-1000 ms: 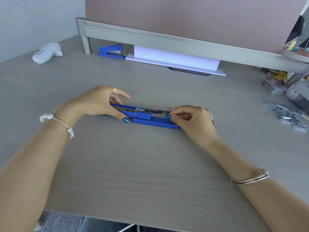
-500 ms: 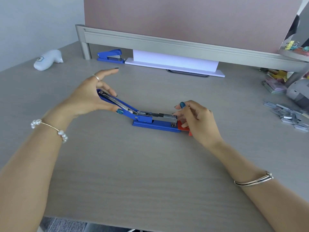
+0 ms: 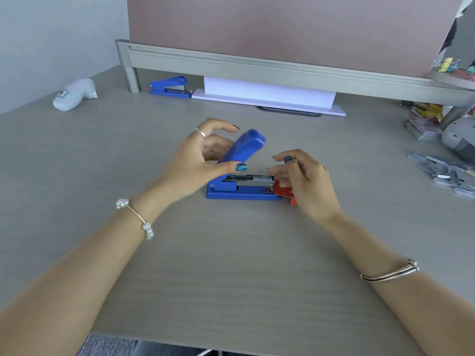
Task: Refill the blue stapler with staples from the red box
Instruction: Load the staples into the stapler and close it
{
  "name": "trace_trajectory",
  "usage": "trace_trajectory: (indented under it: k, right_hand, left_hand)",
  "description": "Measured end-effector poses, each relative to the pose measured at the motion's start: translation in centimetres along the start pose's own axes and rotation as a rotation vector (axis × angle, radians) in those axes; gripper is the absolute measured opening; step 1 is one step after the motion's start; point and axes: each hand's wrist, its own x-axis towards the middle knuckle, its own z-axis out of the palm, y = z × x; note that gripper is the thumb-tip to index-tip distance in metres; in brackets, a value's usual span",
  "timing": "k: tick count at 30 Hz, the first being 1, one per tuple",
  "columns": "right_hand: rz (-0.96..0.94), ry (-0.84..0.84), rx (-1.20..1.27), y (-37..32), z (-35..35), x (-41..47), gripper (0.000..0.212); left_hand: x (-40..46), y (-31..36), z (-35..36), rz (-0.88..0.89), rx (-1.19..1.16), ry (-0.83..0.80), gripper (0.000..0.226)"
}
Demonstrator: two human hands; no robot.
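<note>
Blue plastic is what catches the eye: the blue stapler (image 3: 241,187) sits flat on the grey worktop (image 3: 231,265), its base level and its top cover (image 3: 244,149) swung up at a slant, a little blurred, over the bare metal staple channel (image 3: 253,179). At the stapler's hinge end, the left hand (image 3: 198,158) curls loosely about the raised cover, thumb on the near side and fingers (image 3: 218,127) spread beyond it; whether it truly grips the cover or only brushes it I cannot tell. At the stapler's front end, the right hand (image 3: 304,181) hovers with fingers half curled, thumb and forefinger close together but pinching nothing I can make out. Under that palm, touching the stapler's front end, lies the red box (image 3: 282,191), mostly hidden. Well beyond the stapler, by the partition (image 3: 257,62), stands a second blue stapler (image 3: 169,87) beside a white paper stack (image 3: 267,95). Far off from the stapler on the right-hand side lies a heap of loose staple strips (image 3: 443,170); far off on the left-hand side, a white object (image 3: 74,95).
</note>
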Motion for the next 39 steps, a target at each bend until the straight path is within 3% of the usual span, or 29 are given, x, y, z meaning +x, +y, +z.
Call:
trace_trajectory:
  k: [9, 14, 17, 22, 30, 39]
  right_hand:
    - [-0.073, 0.002, 0.016, 0.3, -0.2, 0.0, 0.031]
    - [-0.182, -0.054, -0.029, -0.2, -0.3, -0.5, 0.033]
    - [-0.330, -0.069, -0.103, -0.5, -0.3, -0.9, 0.039]
    - [-0.535, -0.087, -0.249, -0.1, -0.6, -0.6, 0.046]
    - [-0.402, -0.138, -0.182, 0.6, -0.7, -0.1, 0.043]
    - [-0.399, -0.138, -0.181, 0.7, -0.3, 0.0, 0.039]
  left_hand:
    - [-0.8, -0.4, 0.6, 0.009, 0.240, -0.193, 0.037]
    - [-0.7, -0.6, 0.3, -0.007, 0.200, -0.201, 0.031]
    - [-0.7, -0.5, 0.3, -0.045, 0.137, -0.173, 0.020]
    - [-0.6, -0.5, 0.6, -0.082, 0.049, -0.172, 0.022]
    - [-0.7, -1.1, 0.9, -0.085, 0.102, -0.188, 0.019]
    - [-0.6, -1.3, 1.1, -0.073, 0.129, -0.192, 0.018]
